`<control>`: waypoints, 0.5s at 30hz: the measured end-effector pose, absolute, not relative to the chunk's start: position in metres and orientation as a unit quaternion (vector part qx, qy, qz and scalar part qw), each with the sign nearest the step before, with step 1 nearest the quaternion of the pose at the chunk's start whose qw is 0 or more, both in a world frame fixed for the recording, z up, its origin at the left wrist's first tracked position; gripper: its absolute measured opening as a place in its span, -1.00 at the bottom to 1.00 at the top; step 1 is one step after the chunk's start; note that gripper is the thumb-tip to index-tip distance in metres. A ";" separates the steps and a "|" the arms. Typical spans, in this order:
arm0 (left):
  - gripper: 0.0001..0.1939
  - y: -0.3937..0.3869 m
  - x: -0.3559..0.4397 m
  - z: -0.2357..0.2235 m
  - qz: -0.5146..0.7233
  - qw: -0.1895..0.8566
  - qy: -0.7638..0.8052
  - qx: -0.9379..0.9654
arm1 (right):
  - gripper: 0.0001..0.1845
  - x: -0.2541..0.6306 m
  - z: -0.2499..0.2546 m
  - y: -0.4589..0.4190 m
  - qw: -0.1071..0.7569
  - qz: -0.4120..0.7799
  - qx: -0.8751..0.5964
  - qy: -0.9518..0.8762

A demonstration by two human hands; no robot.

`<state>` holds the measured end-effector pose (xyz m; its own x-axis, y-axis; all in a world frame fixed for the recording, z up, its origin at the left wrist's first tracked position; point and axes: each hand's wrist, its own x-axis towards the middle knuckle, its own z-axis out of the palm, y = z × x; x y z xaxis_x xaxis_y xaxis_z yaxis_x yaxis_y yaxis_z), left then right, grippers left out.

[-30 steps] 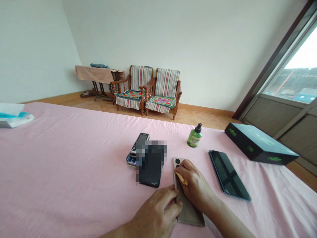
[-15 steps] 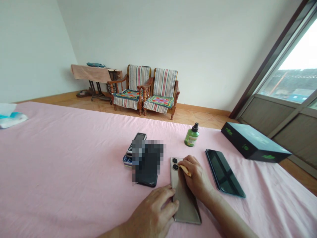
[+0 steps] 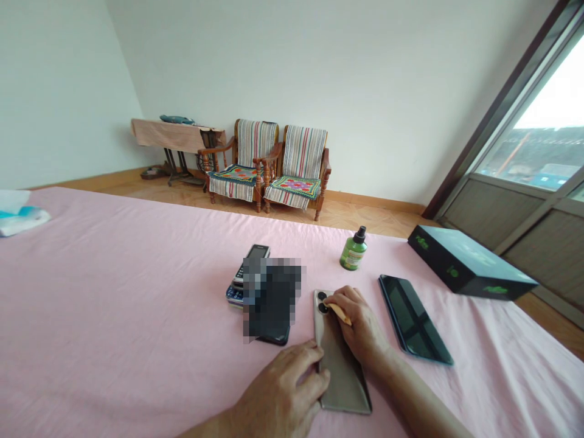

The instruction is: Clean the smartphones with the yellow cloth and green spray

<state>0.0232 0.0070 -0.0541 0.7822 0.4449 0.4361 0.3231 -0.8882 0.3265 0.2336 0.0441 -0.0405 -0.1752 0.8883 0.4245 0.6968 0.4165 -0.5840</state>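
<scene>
A gold smartphone [image 3: 341,374] lies back side up on the pink cloth, its round black camera lenses at the far left corner. My left hand [image 3: 285,386] grips its left edge, with thumb and fingertips on the back. In my right hand [image 3: 360,325] a small folded yellowish cloth [image 3: 339,314] is pinched and pressed by the lenses. To the left is a dark phone [image 3: 274,310], partly pixelated, beside a keypad phone [image 3: 256,258] that rests on a blue keypad phone [image 3: 235,296]. Another smartphone [image 3: 415,319] lies screen up to the right.
A green spray bottle [image 3: 353,249] with a black top stands beyond the phones. The black box [image 3: 469,261] sits at the right edge of the pink-covered surface [image 3: 137,316]. At far left is a white and blue packet [image 3: 22,220]. Two wooden armchairs [image 3: 296,158] stand by the wall.
My right hand has shifted slightly left with the yellowish cloth, closer over the camera lenses. My left hand and the phones stay in place.
</scene>
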 end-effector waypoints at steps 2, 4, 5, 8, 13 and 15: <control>-0.64 0.007 0.023 -0.054 0.258 0.114 0.202 0.938 | -0.66 0.234 -0.041 0.045 0.372 0.132 -0.521 -0.757; -0.65 0.007 0.024 -0.053 0.257 0.111 0.202 0.939 | -0.61 0.234 -0.040 0.047 0.366 0.133 -0.517 -0.762; -0.65 0.006 0.024 -0.052 0.256 0.112 0.202 0.939 | -0.59 0.233 -0.039 0.048 0.361 0.132 -0.517 -0.764; -0.66 0.006 0.025 -0.049 0.259 0.113 0.200 0.938 | -0.59 0.230 -0.035 0.050 0.347 0.129 -0.519 -0.770; -0.66 0.006 0.024 -0.050 0.266 0.108 0.196 0.938 | -0.61 0.225 -0.031 0.050 0.330 0.126 -0.527 -0.773; -0.66 0.006 0.024 -0.051 0.262 0.110 0.198 0.938 | -0.61 0.224 -0.031 0.050 0.322 0.127 -0.530 -0.774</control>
<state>0.0237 0.0061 -0.0511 0.7841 0.4294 0.4482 0.3141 -0.8973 0.3102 0.2241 0.0496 -0.0311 -0.2300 0.9025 0.3641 0.7383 0.4056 -0.5389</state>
